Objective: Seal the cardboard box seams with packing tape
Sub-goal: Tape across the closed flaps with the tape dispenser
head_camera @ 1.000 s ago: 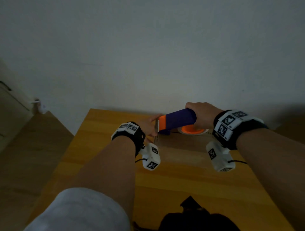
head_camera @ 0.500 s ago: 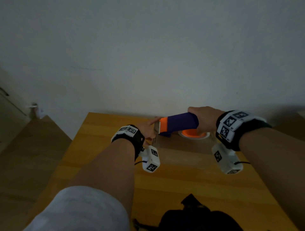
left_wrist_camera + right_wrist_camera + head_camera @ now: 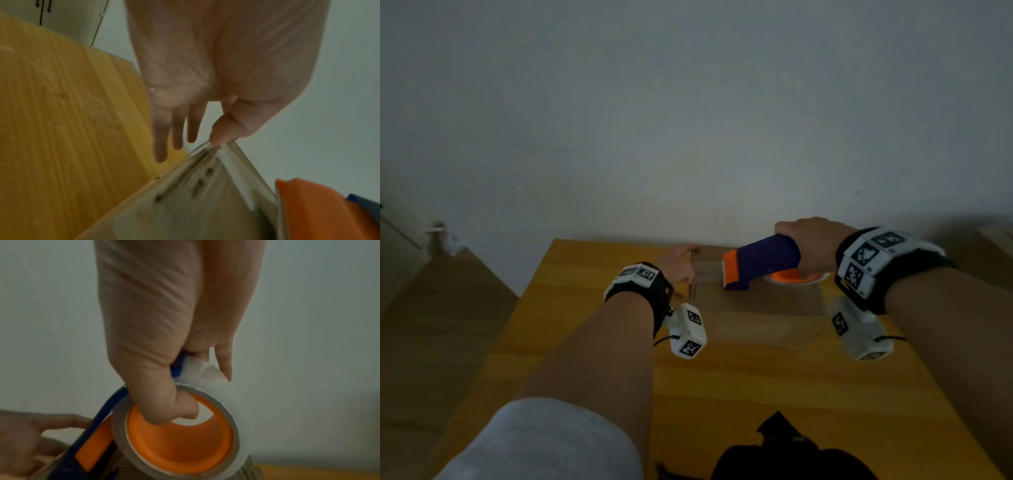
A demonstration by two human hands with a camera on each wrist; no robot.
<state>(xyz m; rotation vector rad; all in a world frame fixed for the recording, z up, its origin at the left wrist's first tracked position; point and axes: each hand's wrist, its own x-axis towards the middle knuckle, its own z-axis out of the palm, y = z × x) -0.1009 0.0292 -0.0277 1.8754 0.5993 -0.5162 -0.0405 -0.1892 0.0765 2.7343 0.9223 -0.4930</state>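
Observation:
A low cardboard box (image 3: 763, 303) lies flat at the far side of the wooden table (image 3: 592, 308). My left hand (image 3: 678, 265) is at the box's left edge, thumb pressing on the corner, where a tape end (image 3: 244, 168) lies; the other fingers (image 3: 176, 129) hang straight beside the box (image 3: 185, 207). My right hand (image 3: 811, 240) grips a blue and orange tape dispenser (image 3: 760, 263) over the box top. My thumb (image 3: 179, 410) hooks into the orange core of the clear tape roll (image 3: 232, 404). The dispenser's cutter end (image 3: 308, 211) points toward the left hand.
A pale wall stands directly behind the table's far edge. A black object (image 3: 791, 452) sits at the table's near edge. Floor lies beyond the table's left edge, with a white cabinet (image 3: 68, 17) further left. Bare wood stretches between the box and me.
The right hand has drawn the dispenser to the right, away from the left fingers it was touching. The left hand has stayed at the box's left edge.

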